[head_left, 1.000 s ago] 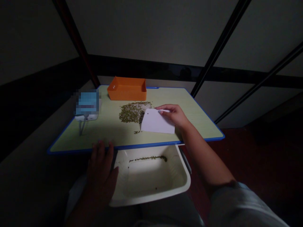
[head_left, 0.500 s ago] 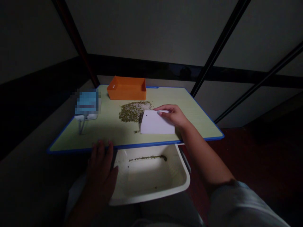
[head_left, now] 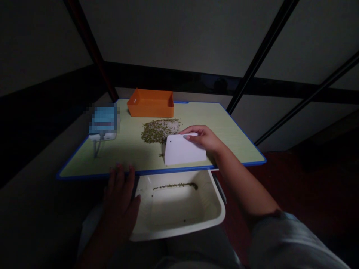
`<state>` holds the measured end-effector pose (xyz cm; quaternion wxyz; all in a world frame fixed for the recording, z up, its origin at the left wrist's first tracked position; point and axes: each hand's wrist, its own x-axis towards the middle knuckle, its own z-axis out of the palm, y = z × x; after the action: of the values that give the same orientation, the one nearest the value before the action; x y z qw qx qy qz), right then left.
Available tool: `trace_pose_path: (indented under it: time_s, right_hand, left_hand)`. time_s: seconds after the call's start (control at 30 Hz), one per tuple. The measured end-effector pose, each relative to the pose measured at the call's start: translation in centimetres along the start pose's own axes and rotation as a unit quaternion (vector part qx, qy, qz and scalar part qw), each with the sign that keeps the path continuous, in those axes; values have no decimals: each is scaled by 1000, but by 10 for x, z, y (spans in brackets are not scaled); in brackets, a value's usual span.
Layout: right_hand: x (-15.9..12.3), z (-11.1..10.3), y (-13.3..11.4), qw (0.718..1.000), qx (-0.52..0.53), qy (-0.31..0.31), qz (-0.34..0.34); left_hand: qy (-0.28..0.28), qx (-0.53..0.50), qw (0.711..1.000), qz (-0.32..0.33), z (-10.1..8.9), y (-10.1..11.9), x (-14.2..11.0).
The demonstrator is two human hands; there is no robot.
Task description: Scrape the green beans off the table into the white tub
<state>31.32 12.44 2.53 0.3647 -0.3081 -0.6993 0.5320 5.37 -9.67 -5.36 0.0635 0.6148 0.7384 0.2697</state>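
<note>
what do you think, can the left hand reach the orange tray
Probably yes: the left hand rests at the near table edge, and only a low pile of green beans lies toward the orange tray.

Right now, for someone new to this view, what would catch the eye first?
The bright orange tray at the far edge of the pale green board stands out first, with a heap of small green beans just in front of it. Nearer, the right hand holds a white plastic scraper beside the heap. Below the board's near edge sits a white basin, with a line of beans inside.
</note>
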Motion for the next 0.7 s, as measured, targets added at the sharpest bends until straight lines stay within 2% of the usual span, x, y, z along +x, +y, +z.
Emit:
trace_pose_path:
  time_s: [0.23, 0.43, 0.63, 0.7]
  right_hand:
    - [0, -1, -1, 999, -7, -33, 4]
    - [0, 1, 1, 1000, 7, -10, -3]
    - [0, 0, -1, 999, -9, -35, -1]
    - [0, 1, -1, 1000, 10, -26, 2]
  left_hand:
    - [-4, 9, 1000, -11, 2, -3, 1]
    - [-11, 12, 1000, -13, -1, 1, 2]
    - [-12, 14, 1000, -18, -2, 2, 1]
    - [-14, 15, 1000, -20, -2, 2, 1]
